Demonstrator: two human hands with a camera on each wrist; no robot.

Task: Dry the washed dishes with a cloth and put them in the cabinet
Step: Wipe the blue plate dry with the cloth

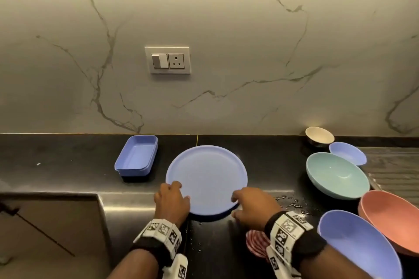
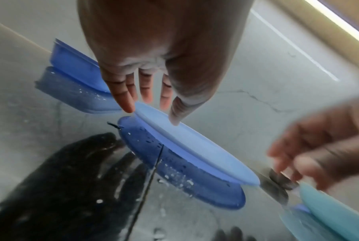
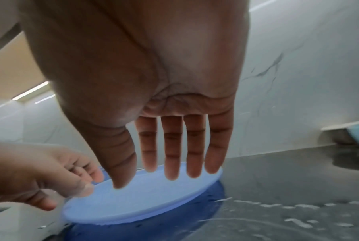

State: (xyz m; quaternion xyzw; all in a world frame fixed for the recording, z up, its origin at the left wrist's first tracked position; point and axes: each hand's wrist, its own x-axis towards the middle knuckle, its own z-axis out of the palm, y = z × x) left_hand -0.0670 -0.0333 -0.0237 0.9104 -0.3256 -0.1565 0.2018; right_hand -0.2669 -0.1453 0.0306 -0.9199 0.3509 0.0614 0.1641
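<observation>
Bench: black, wet — blue plate lies near its front edge.
Left hand: pinches plate's left rim.
Right hand: grips right rim — thumb on top.

One plate, five bowls, one rectangular container, one cloth.

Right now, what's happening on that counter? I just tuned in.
A person has both hands on the blue plate lying on the black counter: the left hand grips its near-left rim, thumb on top, and the right hand takes the near-right rim. Water droplets sit beside it. A striped cloth lies under the right wrist. Bowls wait on the right, a blue rectangular tray on the left.
</observation>
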